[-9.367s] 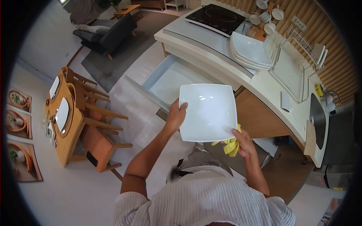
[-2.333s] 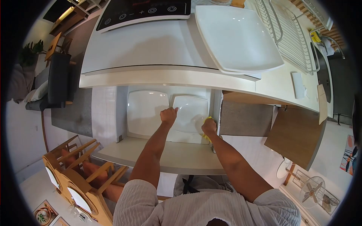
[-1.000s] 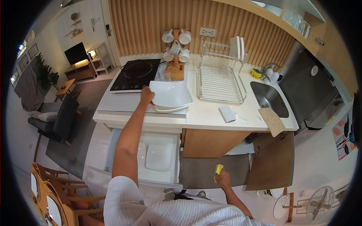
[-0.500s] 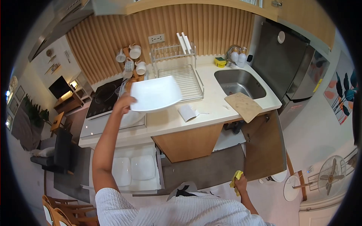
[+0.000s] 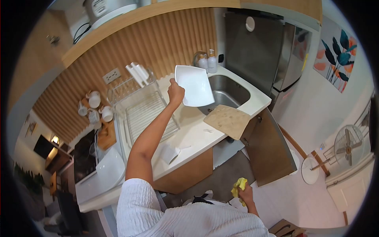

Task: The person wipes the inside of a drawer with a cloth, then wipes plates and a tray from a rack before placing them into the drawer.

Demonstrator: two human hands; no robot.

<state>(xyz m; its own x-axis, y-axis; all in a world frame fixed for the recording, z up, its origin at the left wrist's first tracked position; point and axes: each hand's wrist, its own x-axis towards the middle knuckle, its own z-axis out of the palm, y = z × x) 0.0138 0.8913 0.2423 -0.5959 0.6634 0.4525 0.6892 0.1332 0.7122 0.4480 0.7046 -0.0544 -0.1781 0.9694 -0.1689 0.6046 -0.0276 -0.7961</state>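
Observation:
My left hand (image 5: 176, 94) grips the left edge of a white square plate (image 5: 196, 87) and holds it up, tilted, in front of the sink (image 5: 227, 93). Low by my side, my right hand (image 5: 247, 194) is closed on a crumpled yellow cloth (image 5: 239, 187). A beige cloth (image 5: 227, 121) hangs over the counter's front edge below the sink. To the left of the plate stands a metal dish rack (image 5: 146, 114) with white upright pieces at its back. Another white plate (image 5: 110, 168) lies by the stove.
An open cabinet door (image 5: 267, 148) juts out below the sink. Soap bottles (image 5: 212, 62) stand behind the basin. A white folded piece (image 5: 169, 153) lies on the counter (image 5: 193, 136). Mugs (image 5: 94, 99) hang at the left, near the cooktop (image 5: 85, 158). A fan (image 5: 348, 147) stands at the right.
My left hand has carried the plate rightward, from above the stove side to the sink, tipping it more upright. The view has turned right. My right hand still holds the yellow cloth.

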